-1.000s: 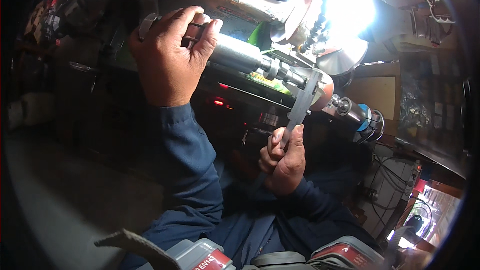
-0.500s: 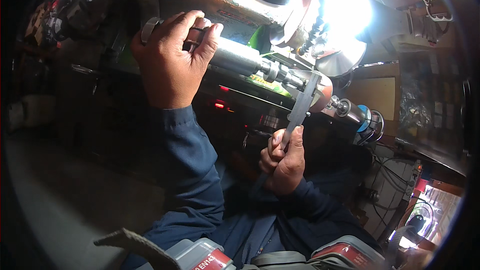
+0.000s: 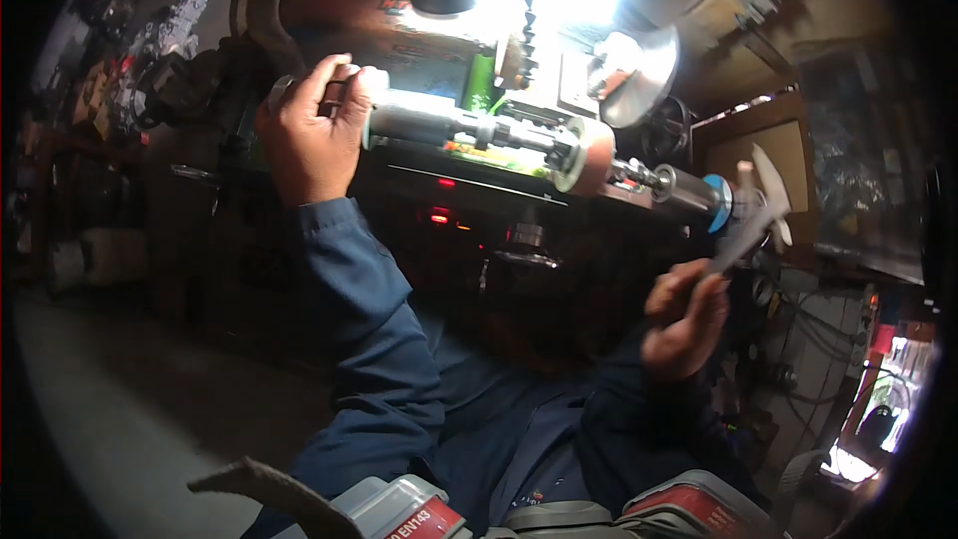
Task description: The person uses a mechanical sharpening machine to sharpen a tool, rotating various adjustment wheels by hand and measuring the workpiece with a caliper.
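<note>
My left hand (image 3: 311, 135) is curled round the left end of a shiny metal cylinder (image 3: 414, 117) mounted on a bench machine. From that cylinder a stepped metal shaft (image 3: 509, 133) runs right to a round, reddish-brown disc with a pale rim (image 3: 591, 156). My right hand (image 3: 689, 319) grips a metal caliper (image 3: 743, 238) by its beam, jaws pointing up and away from me. The caliper is slightly smeared by motion and stands apart from the shaft, near a second metal cylinder with a blue ring (image 3: 689, 196).
Behind my left hand lies the machine's thick reddish body (image 3: 349, 15). A very bright lamp on a ribbed black flexible neck (image 3: 526, 20) shines above, beside a shiny metal cone (image 3: 649, 75). Cables (image 3: 818, 324) hang at the right. A respirator's grey-and-red filters (image 3: 399, 509) border the bottom.
My right hand has drawn the caliper off the shaft beside the disc and swung it right. My left hand keeps its place on the cylinder's end; the whole view has shifted somewhat.
</note>
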